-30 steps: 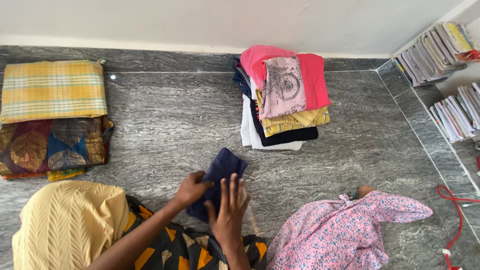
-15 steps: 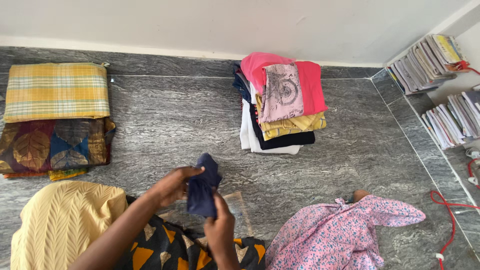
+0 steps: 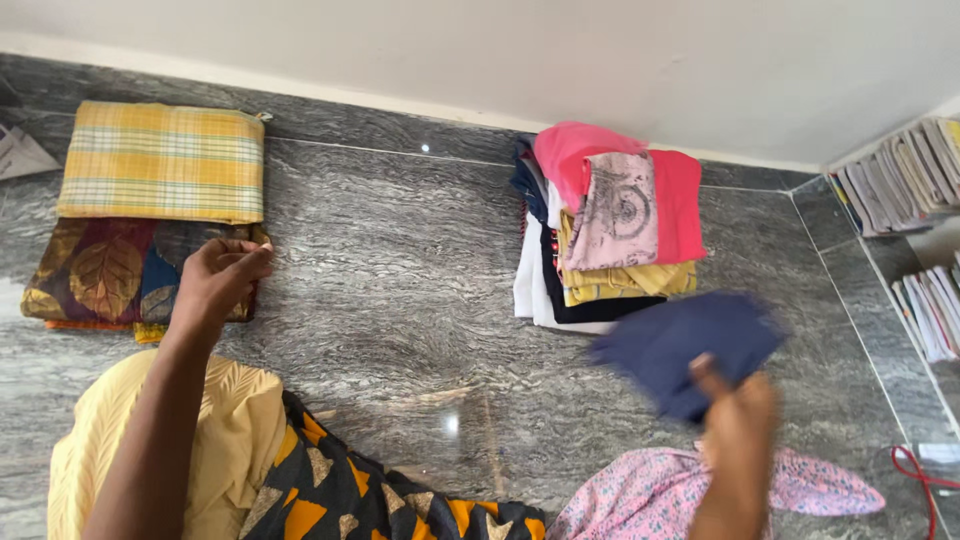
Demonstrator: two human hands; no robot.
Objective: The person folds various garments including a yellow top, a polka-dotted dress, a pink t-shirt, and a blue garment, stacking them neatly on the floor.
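While the left hand (image 3: 215,285) has let go, fingers curled empty, the right hand's (image 3: 735,425) grip swings the navy cloth (image 3: 680,345) rightward.

One camera, worn on the head, looks steeply down at a grey stone floor (image 3: 400,260) from sitting height. It faces the white wall (image 3: 500,50) at twelve o'clock. Shelves of books (image 3: 915,200) sit at three o'clock, the person's lap at six.

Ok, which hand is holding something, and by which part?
The right hand pinches the folded navy cloth at its lower edge; the left hand holds nothing.
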